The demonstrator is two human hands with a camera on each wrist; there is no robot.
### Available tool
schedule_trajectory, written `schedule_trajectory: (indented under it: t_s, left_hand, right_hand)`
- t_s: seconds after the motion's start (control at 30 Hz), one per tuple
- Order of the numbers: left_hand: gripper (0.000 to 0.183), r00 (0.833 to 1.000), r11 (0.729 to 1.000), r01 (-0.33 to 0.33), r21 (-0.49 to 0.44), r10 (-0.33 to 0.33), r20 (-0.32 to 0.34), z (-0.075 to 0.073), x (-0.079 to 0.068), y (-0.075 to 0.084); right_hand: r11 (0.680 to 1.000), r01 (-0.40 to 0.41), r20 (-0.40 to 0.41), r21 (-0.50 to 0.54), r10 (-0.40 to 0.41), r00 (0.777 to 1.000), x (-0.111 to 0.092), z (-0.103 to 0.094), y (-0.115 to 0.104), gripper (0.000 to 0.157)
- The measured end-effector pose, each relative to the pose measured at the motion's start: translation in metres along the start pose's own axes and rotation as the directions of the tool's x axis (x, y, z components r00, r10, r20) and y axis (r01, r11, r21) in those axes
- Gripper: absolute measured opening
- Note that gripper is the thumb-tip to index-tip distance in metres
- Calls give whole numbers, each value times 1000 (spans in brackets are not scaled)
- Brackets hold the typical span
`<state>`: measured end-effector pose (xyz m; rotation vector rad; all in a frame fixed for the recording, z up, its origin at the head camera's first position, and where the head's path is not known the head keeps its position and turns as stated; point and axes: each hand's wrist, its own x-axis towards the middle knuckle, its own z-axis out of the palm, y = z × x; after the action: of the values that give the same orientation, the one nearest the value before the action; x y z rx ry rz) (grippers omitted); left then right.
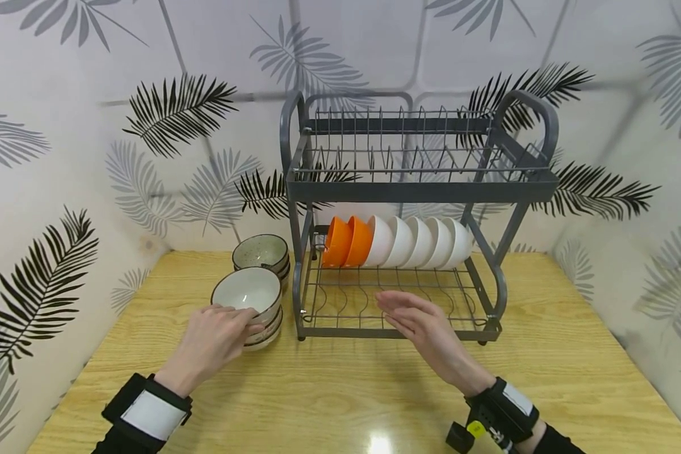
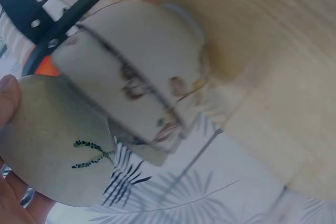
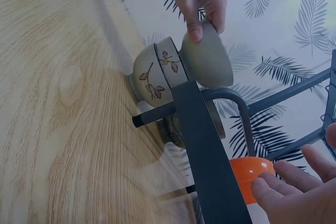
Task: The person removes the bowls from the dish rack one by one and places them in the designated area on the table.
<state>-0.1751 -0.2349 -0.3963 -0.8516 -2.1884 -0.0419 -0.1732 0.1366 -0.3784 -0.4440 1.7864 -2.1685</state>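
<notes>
My left hand (image 1: 215, 337) grips the near rim of the top bowl (image 1: 248, 287) on the front stack at the left of the table. Seen from the left wrist, that bowl (image 2: 58, 140) is grey-green with a dark sprig, and it tilts away from the patterned bowls (image 2: 131, 61) beneath it. The right wrist view shows thumb and fingers pinching its edge. Just in front of the dish rack (image 1: 422, 192), my right hand (image 1: 422, 331) hovers with straight fingers and holds nothing.
Behind the front stack stands another stack of speckled green bowls (image 1: 259, 250), close to the rack's left side. On the lower tier, two orange bowls (image 1: 339, 243) and several white bowls (image 1: 420, 244) stand on edge in a row. A leaf-patterned wall (image 1: 204, 38) backs the wooden table (image 1: 318, 391).
</notes>
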Motion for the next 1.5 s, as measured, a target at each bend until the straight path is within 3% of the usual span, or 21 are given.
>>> schedule_trajectory:
  t_s: [0.23, 0.37, 0.53, 1.0, 1.33, 1.5]
  left_hand:
    - [39, 995, 999, 44, -13, -43, 89, 14, -15, -5]
    - [33, 985, 997, 77, -19, -73, 155, 17, -19, -6]
    - [13, 973, 994, 108, -18, -102, 208, 17, -21, -5]
    - [20, 939, 983, 181, -31, -164, 302, 14, -18, 1]
    - [35, 932, 978, 207, -25, -190, 308, 13, -16, 5]
    - [49, 942, 975, 217, -55, -194, 275, 12, -13, 10]
  right_hand:
    - [1000, -4, 8, -4, 4, 1000, 0, -2, 3, 45]
    - [1000, -7, 7, -2, 7, 1000, 0, -4, 4, 46]
    - [1000, -8, 4, -2, 8, 1000, 0, -7, 5, 46]
    - [1000, 0, 17, -3, 0, 1000, -3, -11, 3, 42]
    - [1000, 8, 13, -2, -8, 1000, -4, -16, 3, 42]
    - [1000, 3, 2, -6, -3, 1000, -5, -19, 3, 43]
